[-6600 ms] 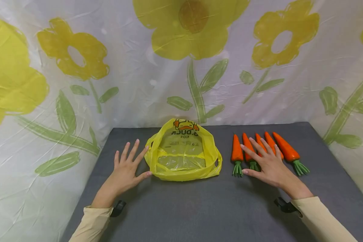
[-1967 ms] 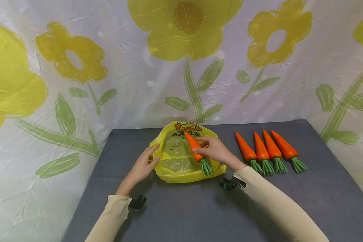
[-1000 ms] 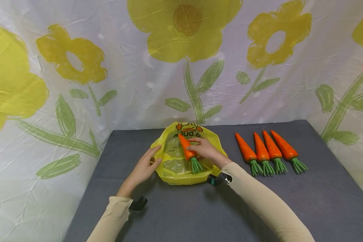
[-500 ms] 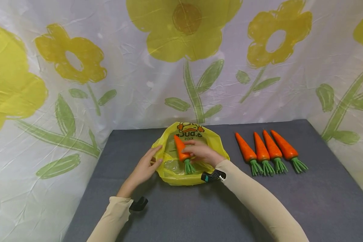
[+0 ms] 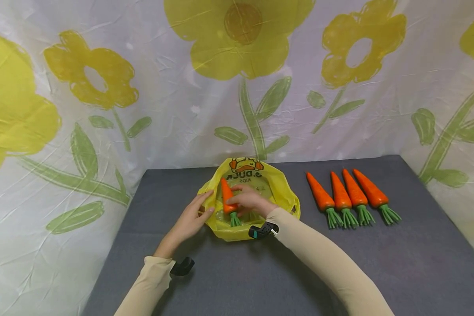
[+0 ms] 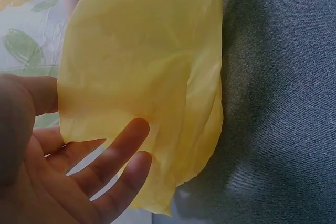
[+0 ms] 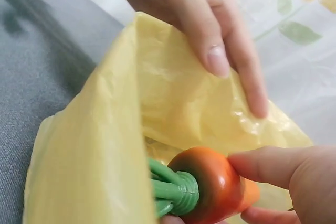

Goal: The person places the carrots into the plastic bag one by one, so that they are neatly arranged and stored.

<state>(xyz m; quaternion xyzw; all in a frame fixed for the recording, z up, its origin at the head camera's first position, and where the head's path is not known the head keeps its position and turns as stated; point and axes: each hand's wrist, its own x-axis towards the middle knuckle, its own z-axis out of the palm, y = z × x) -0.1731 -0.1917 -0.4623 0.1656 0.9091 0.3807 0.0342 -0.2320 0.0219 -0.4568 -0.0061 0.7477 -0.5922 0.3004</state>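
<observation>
While the left hand [image 5: 191, 218] is pinching the thin, limp bag [image 5: 276, 186] rim at 9 o'clock, the right hand [image 5: 250, 202] fingers are gripping a light, rigid, smooth carrot [image 5: 227, 195] near its crown, inside the bag mouth.

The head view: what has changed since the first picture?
The right hand took the leftmost orange toy carrot from the row and carried it left into the yellow plastic bag, whose edge the left hand now holds. Four carrots stayed on the grey table.
</observation>
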